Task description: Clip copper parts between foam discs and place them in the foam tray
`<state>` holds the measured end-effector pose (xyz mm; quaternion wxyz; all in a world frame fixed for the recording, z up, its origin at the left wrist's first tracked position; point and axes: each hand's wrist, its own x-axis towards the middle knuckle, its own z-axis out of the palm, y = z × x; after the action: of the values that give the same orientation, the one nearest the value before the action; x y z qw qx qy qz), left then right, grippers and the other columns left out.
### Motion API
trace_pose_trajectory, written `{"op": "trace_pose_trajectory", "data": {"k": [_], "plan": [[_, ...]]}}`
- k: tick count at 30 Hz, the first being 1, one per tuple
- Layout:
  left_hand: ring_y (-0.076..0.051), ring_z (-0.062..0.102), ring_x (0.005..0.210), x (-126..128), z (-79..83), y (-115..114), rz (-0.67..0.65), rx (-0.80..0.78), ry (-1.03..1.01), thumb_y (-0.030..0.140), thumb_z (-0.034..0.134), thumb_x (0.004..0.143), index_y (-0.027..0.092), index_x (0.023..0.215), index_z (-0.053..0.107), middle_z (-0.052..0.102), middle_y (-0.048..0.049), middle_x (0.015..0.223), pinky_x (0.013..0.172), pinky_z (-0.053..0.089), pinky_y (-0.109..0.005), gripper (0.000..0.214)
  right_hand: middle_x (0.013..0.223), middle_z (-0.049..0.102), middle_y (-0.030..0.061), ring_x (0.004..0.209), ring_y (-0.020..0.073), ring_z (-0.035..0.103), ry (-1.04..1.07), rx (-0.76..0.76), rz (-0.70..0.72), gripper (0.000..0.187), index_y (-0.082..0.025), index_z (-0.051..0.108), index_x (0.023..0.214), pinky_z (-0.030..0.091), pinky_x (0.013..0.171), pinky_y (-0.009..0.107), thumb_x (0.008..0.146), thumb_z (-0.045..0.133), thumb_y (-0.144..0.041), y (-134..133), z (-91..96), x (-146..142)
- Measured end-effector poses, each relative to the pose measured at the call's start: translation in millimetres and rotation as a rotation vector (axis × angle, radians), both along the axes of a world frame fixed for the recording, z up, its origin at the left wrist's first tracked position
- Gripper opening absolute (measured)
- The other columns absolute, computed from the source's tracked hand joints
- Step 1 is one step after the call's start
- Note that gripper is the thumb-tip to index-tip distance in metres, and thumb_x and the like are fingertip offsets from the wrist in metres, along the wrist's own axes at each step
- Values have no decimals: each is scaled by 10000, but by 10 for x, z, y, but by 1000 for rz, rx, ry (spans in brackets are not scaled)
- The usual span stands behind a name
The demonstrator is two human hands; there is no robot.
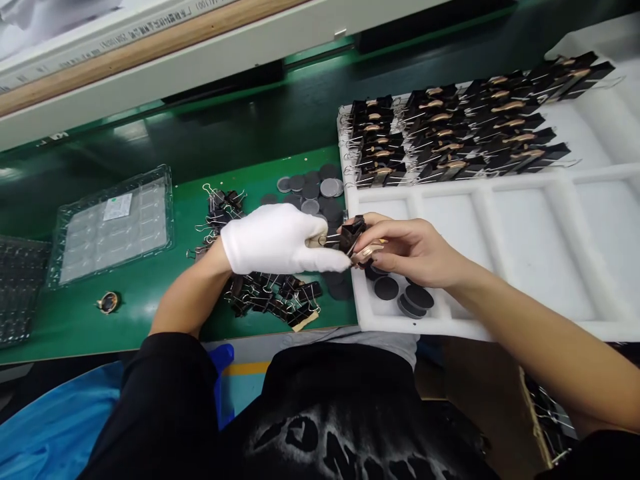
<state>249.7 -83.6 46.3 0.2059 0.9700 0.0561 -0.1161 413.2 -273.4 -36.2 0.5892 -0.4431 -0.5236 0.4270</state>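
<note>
My left hand (283,239), in a white glove, is closed on a black binder clip (351,233) by its wire handles. Bare and pinched, my right hand (413,250) holds a small beige-and-metal piece (369,253) at the clip's mouth; its exact kind is partly hidden by my fingers. Both hands meet over the left edge of the white foam tray (363,293). Below them, several dark discs (386,288) lie in a tray compartment. A pile of loose binder clips (270,297) spreads on the green mat under my left wrist, with more discs (311,190) beyond my hands.
Rows of binder clips gripping beige pieces (443,133) fill the tray's far part. A clear plastic blister tray (117,223) with a label lies at left, near a small round brown-rimmed item (108,303). Stacked clear trays (20,287) stand far left. A shelf edge (200,57) runs across the back.
</note>
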Motion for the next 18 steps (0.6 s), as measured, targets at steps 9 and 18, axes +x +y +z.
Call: {"op": "trace_pose_trajectory", "data": {"k": [9, 18], "plan": [[-120, 383, 463, -28, -7, -107, 76, 138, -66, 924, 559, 758, 223, 627, 511, 457, 40, 490, 538, 243, -296, 715, 1169, 723, 96, 1286, 254, 638, -83, 74, -125, 161, -299, 831, 1067, 659, 878, 327, 946, 759, -221, -38, 9, -67], [-174, 545, 445, -17, -109, -151, 11, 429, -358, 890, 491, 786, 212, 630, 565, 524, -14, 452, 513, 181, -292, 699, 1126, 732, 102, 1305, 260, 637, -31, 54, -166, 138, -295, 826, 1078, 673, 850, 316, 968, 746, -270, -61, 25, -70]]}}
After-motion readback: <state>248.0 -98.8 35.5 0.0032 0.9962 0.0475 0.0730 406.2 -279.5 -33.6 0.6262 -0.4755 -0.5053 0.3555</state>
